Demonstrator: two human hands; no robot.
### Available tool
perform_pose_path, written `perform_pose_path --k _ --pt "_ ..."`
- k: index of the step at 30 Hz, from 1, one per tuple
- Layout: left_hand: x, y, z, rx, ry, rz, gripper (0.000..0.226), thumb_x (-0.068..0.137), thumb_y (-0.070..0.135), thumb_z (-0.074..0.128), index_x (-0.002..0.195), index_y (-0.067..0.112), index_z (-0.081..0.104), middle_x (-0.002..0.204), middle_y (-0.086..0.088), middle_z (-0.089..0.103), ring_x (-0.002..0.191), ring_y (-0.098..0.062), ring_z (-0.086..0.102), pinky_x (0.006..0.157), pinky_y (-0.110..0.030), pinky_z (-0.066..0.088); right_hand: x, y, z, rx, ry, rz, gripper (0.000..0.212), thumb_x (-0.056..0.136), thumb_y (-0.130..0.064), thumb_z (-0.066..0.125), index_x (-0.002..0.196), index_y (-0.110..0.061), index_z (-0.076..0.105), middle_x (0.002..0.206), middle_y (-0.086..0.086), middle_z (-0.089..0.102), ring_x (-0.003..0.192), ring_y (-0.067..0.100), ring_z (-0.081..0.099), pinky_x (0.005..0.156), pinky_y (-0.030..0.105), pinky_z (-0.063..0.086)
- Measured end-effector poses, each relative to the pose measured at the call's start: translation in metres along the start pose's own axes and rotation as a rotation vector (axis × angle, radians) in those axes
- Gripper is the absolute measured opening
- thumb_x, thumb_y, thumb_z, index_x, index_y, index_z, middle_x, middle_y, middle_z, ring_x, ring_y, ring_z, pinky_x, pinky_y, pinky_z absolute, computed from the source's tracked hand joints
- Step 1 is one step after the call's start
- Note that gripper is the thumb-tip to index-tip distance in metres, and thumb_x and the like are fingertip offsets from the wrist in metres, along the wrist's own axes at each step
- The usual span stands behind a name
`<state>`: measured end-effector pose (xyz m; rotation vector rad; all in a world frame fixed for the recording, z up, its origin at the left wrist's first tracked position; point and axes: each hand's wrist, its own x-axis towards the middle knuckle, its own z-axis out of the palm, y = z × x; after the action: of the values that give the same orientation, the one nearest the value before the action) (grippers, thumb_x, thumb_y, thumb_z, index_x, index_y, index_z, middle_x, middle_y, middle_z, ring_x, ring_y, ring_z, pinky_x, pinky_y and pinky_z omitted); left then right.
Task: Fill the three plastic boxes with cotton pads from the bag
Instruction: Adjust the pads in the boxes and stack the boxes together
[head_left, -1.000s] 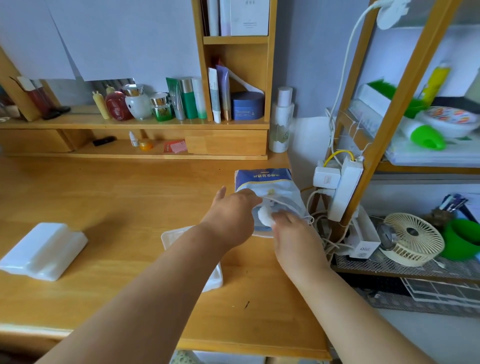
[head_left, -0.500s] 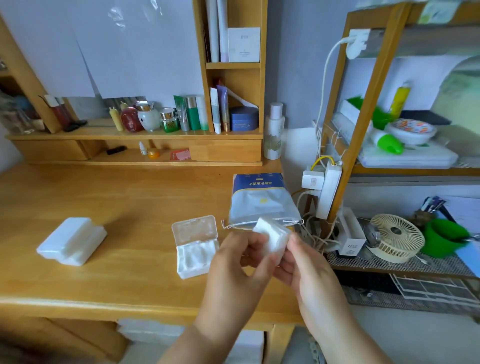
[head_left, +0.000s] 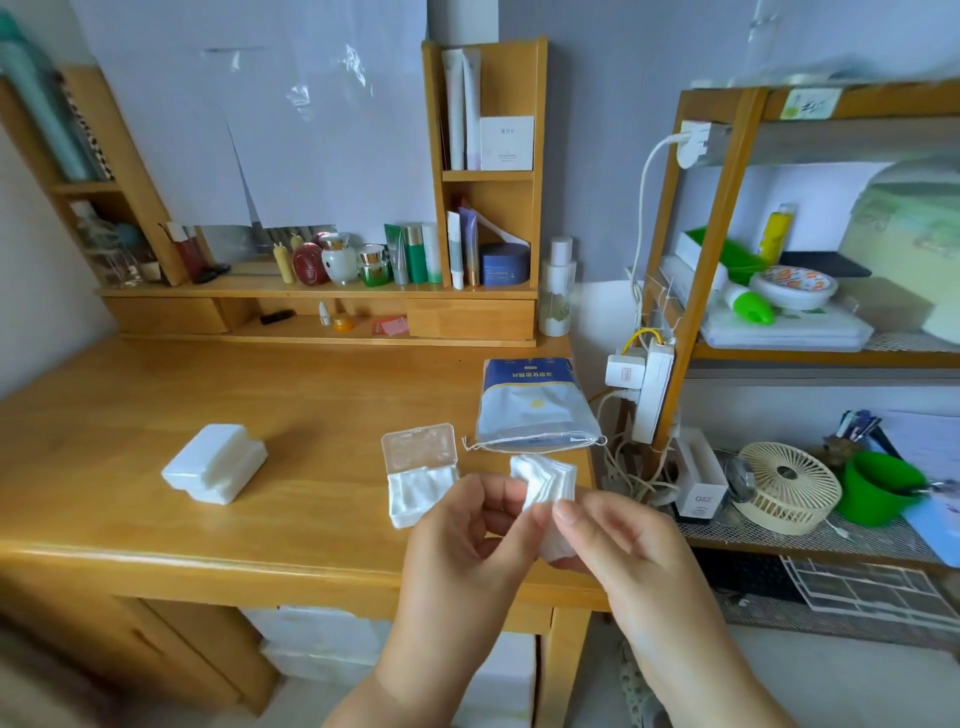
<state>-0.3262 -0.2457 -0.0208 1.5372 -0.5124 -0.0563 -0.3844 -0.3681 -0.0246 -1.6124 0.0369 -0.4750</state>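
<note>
A small stack of white cotton pads (head_left: 546, 480) is pinched between my left hand (head_left: 470, 540) and my right hand (head_left: 618, 540), above the desk's front right corner. An open clear plastic box (head_left: 422, 480) with its lid up lies just left of my hands, with white pads inside. Two closed white boxes (head_left: 215, 470) lie stacked further left on the desk. The blue and grey bag (head_left: 532, 405) lies flat behind my hands, its drawstring mouth facing me.
The wooden desk (head_left: 156, 426) carries a back shelf with cosmetics bottles (head_left: 410, 257). A power strip (head_left: 652, 389) with cables hangs at the desk's right edge. To the right, a wooden rack holds a small fan (head_left: 787, 486) and a green cup (head_left: 875, 488).
Both hands pulled a stack of pads out of the bag and drew back toward me. The open box, earlier hidden under my left arm, now shows.
</note>
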Motion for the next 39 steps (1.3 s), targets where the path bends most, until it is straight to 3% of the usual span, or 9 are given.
perform_pose_path --k 7,11,16,19,23,27,30,33,39 --pt "-0.002 -0.001 0.0 -0.026 0.023 0.016 0.01 0.091 0.007 0.058 0.084 0.007 0.065 0.066 -0.012 0.068 0.062 -0.027 0.067 0.062 -0.033 0.056 -0.001 0.0 0.002 -0.104 0.07 0.02 0.022 0.085 -0.04 0.055 0.083 -0.027 0.073 0.069 0.007 0.069 0.07 0.023 0.066 0.071 0.046 0.057" --pt "-0.001 -0.007 0.002 -0.102 0.029 -0.061 0.012 0.093 0.009 0.055 0.084 0.002 0.06 0.062 -0.008 0.064 0.058 -0.019 0.06 0.06 -0.031 0.053 0.001 0.007 0.005 -0.189 0.109 -0.002 0.021 0.084 -0.043 0.056 0.079 -0.029 0.07 0.059 0.013 0.06 0.055 0.028 0.052 0.056 0.04 0.047" --pt "0.002 -0.022 0.0 -0.072 -0.016 -0.106 0.032 0.073 0.032 0.072 0.087 0.005 0.06 0.071 -0.012 0.065 0.062 -0.021 0.06 0.059 -0.031 0.051 0.004 0.017 0.008 -0.12 0.068 0.098 0.015 0.078 -0.036 0.059 0.084 -0.036 0.072 0.067 -0.001 0.072 0.067 0.015 0.068 0.062 0.026 0.052" --pt "0.005 -0.033 -0.003 -0.02 -0.009 -0.128 0.019 0.078 0.02 0.072 0.084 0.007 0.06 0.068 -0.011 0.067 0.06 -0.019 0.063 0.057 -0.026 0.051 0.008 0.025 0.01 -0.124 0.005 0.156 0.017 0.077 -0.028 0.061 0.088 -0.034 0.072 0.075 -0.001 0.074 0.073 0.013 0.071 0.068 0.027 0.057" --pt "0.01 -0.049 -0.008 0.048 0.035 -0.131 0.01 0.085 0.004 0.062 0.078 0.011 0.06 0.059 -0.004 0.065 0.055 -0.013 0.061 0.053 -0.021 0.047 0.015 0.036 0.014 -0.302 -0.018 0.16 0.011 0.081 -0.03 0.06 0.085 -0.031 0.071 0.069 -0.006 0.071 0.063 0.009 0.067 0.058 0.03 0.054" --pt "0.018 -0.062 -0.025 0.018 0.111 -0.145 0.009 0.088 0.007 0.061 0.081 0.014 0.062 0.064 -0.001 0.068 0.059 -0.011 0.064 0.055 -0.02 0.051 0.039 0.06 -0.003 -0.312 0.121 0.324 0.011 0.089 -0.021 0.061 0.081 -0.022 0.07 0.064 0.002 0.065 0.056 0.02 0.057 0.052 0.026 0.043" --pt "0.025 -0.074 -0.053 -0.124 0.226 -0.185 0.011 0.088 0.002 0.059 0.094 0.012 0.058 0.075 -0.008 0.073 0.067 -0.016 0.069 0.06 -0.024 0.056 0.067 0.077 -0.016 0.109 0.258 0.647 0.018 0.088 -0.005 0.061 0.098 -0.02 0.062 0.075 0.009 0.066 0.049 0.013 0.057 0.046 0.023 0.048" --pt "0.03 -0.083 -0.08 -0.206 0.332 -0.2 0.02 0.089 0.002 0.057 0.096 0.019 0.049 0.077 -0.014 0.072 0.066 -0.023 0.069 0.059 -0.024 0.057 0.094 0.092 -0.019 0.337 0.328 0.773 0.013 0.092 -0.001 0.053 0.088 -0.013 0.055 0.069 0.009 0.064 0.042 0.01 0.054 0.038 0.019 0.045" --pt "0.033 -0.096 -0.096 -0.263 0.347 -0.196 0.023 0.09 -0.001 0.054 0.091 0.021 0.047 0.076 -0.014 0.072 0.065 -0.021 0.068 0.057 -0.024 0.057 0.132 0.114 -0.001 0.027 0.412 0.665 0.023 0.084 -0.001 0.062 0.083 -0.021 0.074 0.091 0.005 0.067 0.05 0.011 0.06 0.046 0.019 0.048"
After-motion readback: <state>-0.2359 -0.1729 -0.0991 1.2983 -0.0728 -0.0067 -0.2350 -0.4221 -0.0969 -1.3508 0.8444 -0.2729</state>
